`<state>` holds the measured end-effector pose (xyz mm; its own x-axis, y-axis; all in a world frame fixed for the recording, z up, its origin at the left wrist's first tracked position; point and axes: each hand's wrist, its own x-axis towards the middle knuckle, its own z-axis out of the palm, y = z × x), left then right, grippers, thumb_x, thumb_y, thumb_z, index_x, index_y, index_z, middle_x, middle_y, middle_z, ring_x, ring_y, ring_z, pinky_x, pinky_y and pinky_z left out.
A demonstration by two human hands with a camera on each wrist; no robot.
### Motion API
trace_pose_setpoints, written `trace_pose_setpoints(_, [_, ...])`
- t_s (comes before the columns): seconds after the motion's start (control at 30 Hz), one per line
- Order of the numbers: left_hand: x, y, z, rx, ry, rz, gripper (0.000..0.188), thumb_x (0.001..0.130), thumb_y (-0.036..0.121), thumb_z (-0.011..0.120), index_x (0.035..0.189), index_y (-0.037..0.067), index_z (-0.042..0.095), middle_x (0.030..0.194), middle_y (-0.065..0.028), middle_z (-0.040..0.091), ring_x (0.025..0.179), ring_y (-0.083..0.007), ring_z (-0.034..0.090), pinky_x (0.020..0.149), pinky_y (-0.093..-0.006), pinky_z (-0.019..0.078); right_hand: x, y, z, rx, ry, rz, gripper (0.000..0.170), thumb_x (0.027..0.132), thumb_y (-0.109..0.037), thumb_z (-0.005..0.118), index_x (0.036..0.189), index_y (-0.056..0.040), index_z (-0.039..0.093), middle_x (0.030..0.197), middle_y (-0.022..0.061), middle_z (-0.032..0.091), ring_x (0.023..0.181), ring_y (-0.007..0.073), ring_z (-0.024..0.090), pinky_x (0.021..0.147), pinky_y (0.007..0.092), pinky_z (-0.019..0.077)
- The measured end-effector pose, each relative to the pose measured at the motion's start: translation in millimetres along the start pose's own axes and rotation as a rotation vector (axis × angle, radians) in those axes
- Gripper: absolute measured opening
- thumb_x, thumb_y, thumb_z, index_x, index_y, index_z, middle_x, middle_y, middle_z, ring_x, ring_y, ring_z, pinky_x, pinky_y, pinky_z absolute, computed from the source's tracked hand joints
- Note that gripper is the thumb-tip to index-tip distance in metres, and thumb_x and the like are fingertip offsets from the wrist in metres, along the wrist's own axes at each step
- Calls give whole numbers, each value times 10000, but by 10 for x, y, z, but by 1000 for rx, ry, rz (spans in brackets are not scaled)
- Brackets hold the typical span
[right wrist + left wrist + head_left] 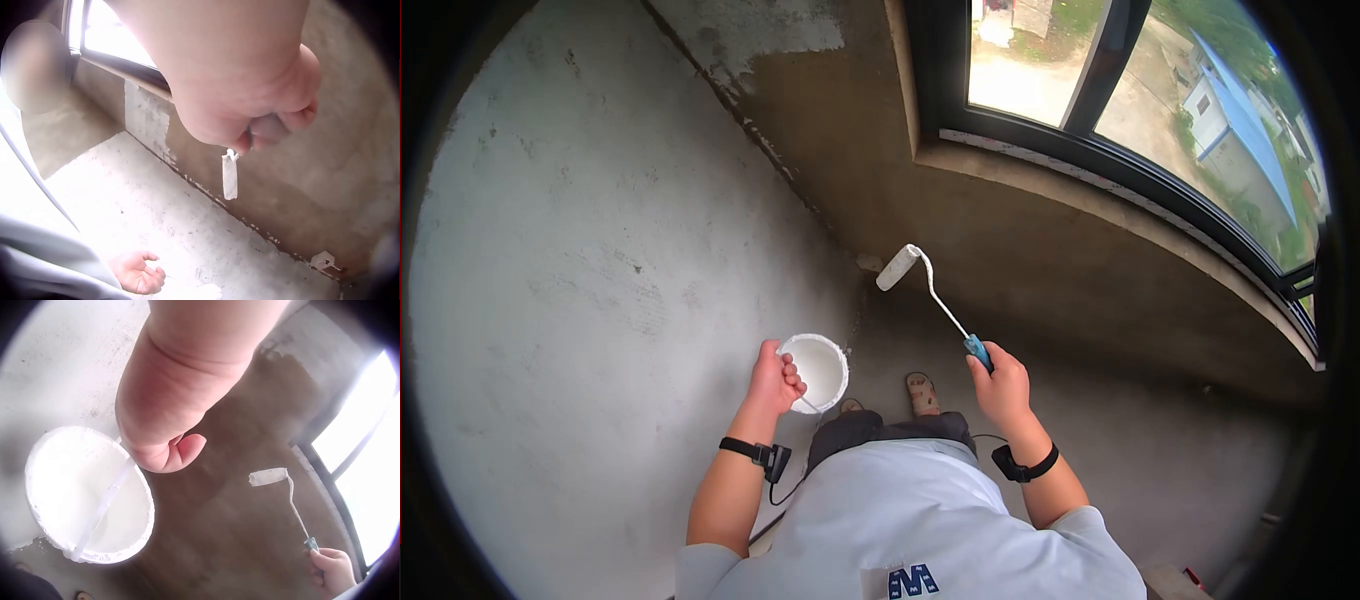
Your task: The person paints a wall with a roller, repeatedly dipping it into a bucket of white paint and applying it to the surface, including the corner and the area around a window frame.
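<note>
The left hand [778,380] grips the handle of a white bucket [844,372], which hangs beside the left wall. White paint coats the bucket's rim and inside in the left wrist view, where the handle [103,509] crosses the opening below the curled left hand [159,447]. In the right hand [1003,386] is the blue grip [977,352] of a paint roller, fingers wrapped round it. The roller's white sleeve [898,268] is held up in the air, off the walls, ahead of the bucket. The right wrist view shows the sleeve [230,177] below the right hand [275,119].
A pale wall [550,300] rises on the left, meeting a brown bare wall [840,130] at a corner. A dark-framed window [1090,150] with a sill stands at upper right. The person's sandalled feet [921,394] are on the grey floor [1100,440].
</note>
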<state>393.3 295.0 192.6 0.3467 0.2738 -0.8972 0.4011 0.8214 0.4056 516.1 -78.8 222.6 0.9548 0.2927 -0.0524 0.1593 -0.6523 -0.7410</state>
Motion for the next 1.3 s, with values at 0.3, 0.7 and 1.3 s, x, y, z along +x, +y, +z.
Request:
trace_pose_setpoints(0.3, [22, -81, 494, 46, -35, -45, 342, 952, 471, 533, 810, 170, 455, 574, 66, 335, 484, -86, 320, 555, -289, 363, -26, 7, 29, -35, -109, -70, 243, 902, -192, 728, 1090, -42, 698, 842, 165, 704, 767, 350, 689, 685, 408, 543])
trace_pose_setpoints(0.7, [140, -76, 805, 158, -28, -41, 338, 966, 465, 523, 791, 185, 453, 563, 71, 318, 488, -94, 306, 562, -310, 360, 276, 36, 160, -120, -455, -111, 216, 893, -221, 710, 1037, -61, 700, 811, 167, 704, 760, 379, 692, 667, 454, 553])
trace_pose_setpoints(1.3, [253, -185, 722, 176, 35, -49, 333, 969, 456, 549, 807, 173, 484, 550, 74, 305, 480, -95, 318, 543, -322, 369, 596, -157, 851, -319, -885, -43, 347, 953, -313, 624, 1016, 27, 654, 916, 234, 723, 873, 417, 706, 771, 503, 570])
